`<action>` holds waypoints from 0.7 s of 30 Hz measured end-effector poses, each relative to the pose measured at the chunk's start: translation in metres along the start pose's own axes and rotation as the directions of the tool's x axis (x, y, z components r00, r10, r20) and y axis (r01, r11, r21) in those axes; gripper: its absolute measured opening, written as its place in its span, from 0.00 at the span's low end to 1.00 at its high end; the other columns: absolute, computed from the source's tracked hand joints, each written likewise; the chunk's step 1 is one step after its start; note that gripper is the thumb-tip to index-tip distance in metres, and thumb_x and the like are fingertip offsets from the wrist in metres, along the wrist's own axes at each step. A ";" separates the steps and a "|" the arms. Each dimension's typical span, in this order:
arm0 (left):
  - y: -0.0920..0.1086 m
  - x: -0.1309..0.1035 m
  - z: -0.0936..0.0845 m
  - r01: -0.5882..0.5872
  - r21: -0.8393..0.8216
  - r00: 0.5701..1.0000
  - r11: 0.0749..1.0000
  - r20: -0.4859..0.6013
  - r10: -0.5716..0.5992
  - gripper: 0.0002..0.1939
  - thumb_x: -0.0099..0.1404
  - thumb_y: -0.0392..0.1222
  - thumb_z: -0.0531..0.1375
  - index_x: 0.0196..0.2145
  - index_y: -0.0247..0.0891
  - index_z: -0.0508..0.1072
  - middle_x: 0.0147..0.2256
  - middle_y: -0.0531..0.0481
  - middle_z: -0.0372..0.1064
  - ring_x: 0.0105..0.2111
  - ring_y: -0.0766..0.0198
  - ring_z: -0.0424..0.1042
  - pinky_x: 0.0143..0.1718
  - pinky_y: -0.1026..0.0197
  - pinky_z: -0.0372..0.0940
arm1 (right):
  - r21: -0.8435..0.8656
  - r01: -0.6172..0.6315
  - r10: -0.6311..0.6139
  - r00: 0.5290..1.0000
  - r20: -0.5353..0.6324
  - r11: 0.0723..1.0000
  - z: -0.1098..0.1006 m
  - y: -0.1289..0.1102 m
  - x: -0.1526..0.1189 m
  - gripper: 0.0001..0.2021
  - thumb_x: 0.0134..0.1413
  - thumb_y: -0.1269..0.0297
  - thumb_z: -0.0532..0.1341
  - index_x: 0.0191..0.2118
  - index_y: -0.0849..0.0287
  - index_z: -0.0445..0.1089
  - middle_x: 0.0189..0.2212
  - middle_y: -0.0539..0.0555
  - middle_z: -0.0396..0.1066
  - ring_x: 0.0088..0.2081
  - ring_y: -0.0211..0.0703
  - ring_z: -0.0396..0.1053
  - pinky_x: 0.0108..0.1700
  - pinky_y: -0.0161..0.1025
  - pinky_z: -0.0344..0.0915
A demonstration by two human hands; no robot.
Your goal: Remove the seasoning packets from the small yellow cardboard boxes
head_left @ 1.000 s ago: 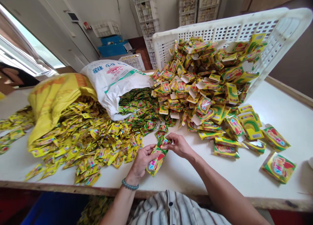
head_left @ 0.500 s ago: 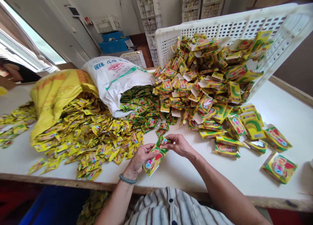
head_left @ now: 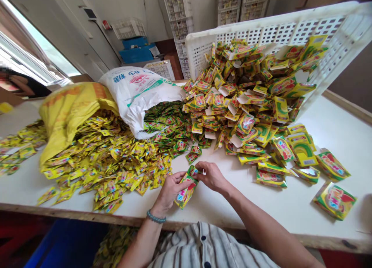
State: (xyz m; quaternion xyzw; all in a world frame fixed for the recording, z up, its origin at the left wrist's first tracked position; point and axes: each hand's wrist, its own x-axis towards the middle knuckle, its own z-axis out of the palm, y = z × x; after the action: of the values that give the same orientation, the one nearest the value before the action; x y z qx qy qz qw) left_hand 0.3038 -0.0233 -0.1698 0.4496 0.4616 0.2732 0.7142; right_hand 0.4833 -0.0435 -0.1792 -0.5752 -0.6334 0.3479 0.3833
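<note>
The worker's left hand point(head_left: 169, 189) grips a small carton point(head_left: 182, 197) over the white table point(head_left: 229, 210); the right hand point(head_left: 211, 176) has its fingers pinched on a green packet point(head_left: 191, 170) at the carton's upper end. Should the packet snag there, the carton might buckle; a slack left grip could let it twist. Carton: tilted, yellow and green, bright lettering, red picture.

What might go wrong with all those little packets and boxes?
The left hand holds a box while the right hand pinches what looks like a green packet at its far end, so either might crumple. Yellow packets lie near the front edge of the table, so a bump might knock some off. The piled boxes lean together, so some could slide.
</note>
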 end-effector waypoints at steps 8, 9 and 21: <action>-0.001 -0.002 -0.004 0.000 0.026 1.000 1.000 -0.012 0.001 0.24 0.44 0.42 0.73 0.40 0.33 0.77 0.32 0.46 0.79 0.31 0.59 0.76 0.34 0.61 0.69 | -0.015 0.037 -0.035 0.990 0.134 0.999 -0.009 0.007 0.004 0.07 0.43 0.70 0.69 0.31 0.60 0.73 0.28 0.49 0.72 0.30 0.37 0.65 0.33 0.32 0.58; -0.001 -0.002 -0.003 -0.001 0.040 1.000 0.999 -0.008 0.001 0.24 0.44 0.42 0.73 0.40 0.33 0.77 0.33 0.45 0.79 0.32 0.59 0.77 0.35 0.61 0.70 | -0.068 0.043 -0.033 0.988 0.149 0.997 -0.010 0.007 0.005 0.07 0.43 0.70 0.70 0.30 0.61 0.73 0.28 0.50 0.72 0.31 0.37 0.65 0.33 0.32 0.57; -0.006 0.002 0.002 -0.035 0.042 0.996 0.999 -0.076 0.039 0.28 0.42 0.42 0.73 0.42 0.30 0.75 0.35 0.41 0.79 0.33 0.56 0.77 0.36 0.58 0.70 | -0.134 -0.036 0.052 0.991 0.121 0.990 -0.003 0.004 0.002 0.08 0.42 0.72 0.68 0.32 0.60 0.74 0.26 0.49 0.71 0.28 0.37 0.63 0.30 0.31 0.53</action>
State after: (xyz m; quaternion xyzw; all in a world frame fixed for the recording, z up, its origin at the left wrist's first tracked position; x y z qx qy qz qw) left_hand 0.3061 -0.0252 -0.1759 0.4615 0.4858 0.2941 0.6815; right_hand 0.4873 -0.0408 -0.1813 -0.5904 -0.6646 0.3489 0.2967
